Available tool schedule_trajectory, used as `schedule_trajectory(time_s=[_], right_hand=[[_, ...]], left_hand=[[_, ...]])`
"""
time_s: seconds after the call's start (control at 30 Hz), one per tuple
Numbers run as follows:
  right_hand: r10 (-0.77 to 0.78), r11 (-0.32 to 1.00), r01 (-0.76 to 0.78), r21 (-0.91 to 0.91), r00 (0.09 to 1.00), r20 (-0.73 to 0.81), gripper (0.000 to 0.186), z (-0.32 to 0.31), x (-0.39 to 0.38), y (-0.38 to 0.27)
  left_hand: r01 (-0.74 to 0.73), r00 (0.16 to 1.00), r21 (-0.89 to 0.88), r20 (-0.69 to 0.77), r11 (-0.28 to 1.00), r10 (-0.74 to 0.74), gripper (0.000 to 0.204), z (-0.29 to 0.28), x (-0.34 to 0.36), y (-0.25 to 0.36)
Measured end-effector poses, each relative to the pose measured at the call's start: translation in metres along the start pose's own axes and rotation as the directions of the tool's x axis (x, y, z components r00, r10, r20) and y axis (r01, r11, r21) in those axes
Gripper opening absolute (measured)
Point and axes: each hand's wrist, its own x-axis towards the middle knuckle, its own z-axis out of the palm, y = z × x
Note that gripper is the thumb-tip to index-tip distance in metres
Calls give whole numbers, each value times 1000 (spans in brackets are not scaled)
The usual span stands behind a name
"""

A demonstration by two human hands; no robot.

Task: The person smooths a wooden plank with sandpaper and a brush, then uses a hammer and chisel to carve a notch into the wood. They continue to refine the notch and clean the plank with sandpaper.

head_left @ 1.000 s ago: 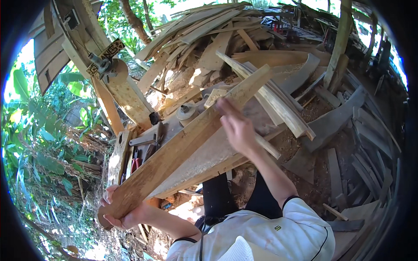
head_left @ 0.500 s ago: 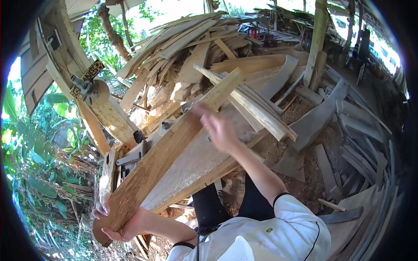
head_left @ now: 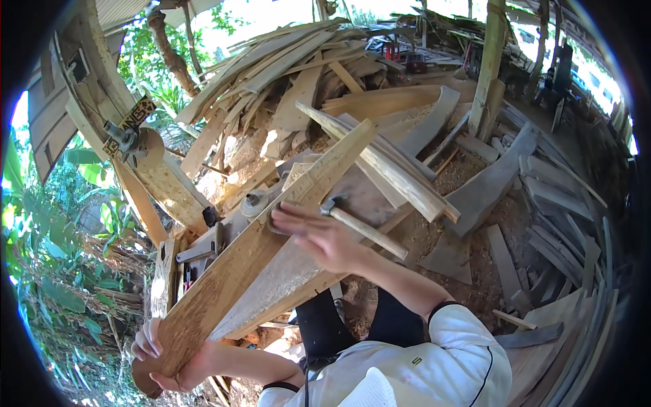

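A long, slightly curved wooden board [head_left: 234, 268] slants from the lower left across the workbench [head_left: 291, 292]. My left hand [head_left: 193, 366] is closed around its near lower end, fingers over the far edge and thumb on the near one. On the board's upper face, about midway along, lies my right hand [head_left: 319, 237], fingers stretched out and a little blurred. A dark patch shows under those fingertips, but whether it is shadow or a thing I cannot tell. Beside that hand, a hammer [head_left: 369, 233] with a wooden handle rests on the bench.
Narrow planks [head_left: 400, 180] lie across the bench's far right end. A metal machine part [head_left: 252, 201] stands behind the board. Beyond rises a heap of cut boards [head_left: 298, 61]. A wooden post [head_left: 489, 74] and stacked offcuts [head_left: 556, 197] are to the right.
My right hand has slid down the board toward me and left, uncovering the hammer. The board's near end and my left hand have shifted slightly down and left.
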Motion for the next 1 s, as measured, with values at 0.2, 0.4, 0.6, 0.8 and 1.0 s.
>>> schedule_trajectory(time_s=[0.2, 0.4, 0.6, 0.8, 1.0], right_hand=[[327, 944, -305, 123, 913, -245, 35, -5, -8, 14], [302, 944, -287, 165, 950, -76, 32, -16, -11, -12], [232, 966, -232, 116, 973, 11, 33, -12, -23, -22], [275, 935, -290, 205, 957, 95, 33, 15, -37, -26], [328, 906, -362, 221, 928, 176, 33, 29, -43, -12]], left_hand=[[134, 947, -62, 304, 989, -109, 27, 11, 13, 28], [357, 900, -222, 343, 907, -270, 15, 9, 31, 52], [368, 907, -271, 317, 890, -278, 23, -11, 54, 73], [124, 979, 150, 145, 981, -146, 75, -34, 74, 100], [-203, 884, 427, 467, 881, -23, 91, -50, 39, 108]])
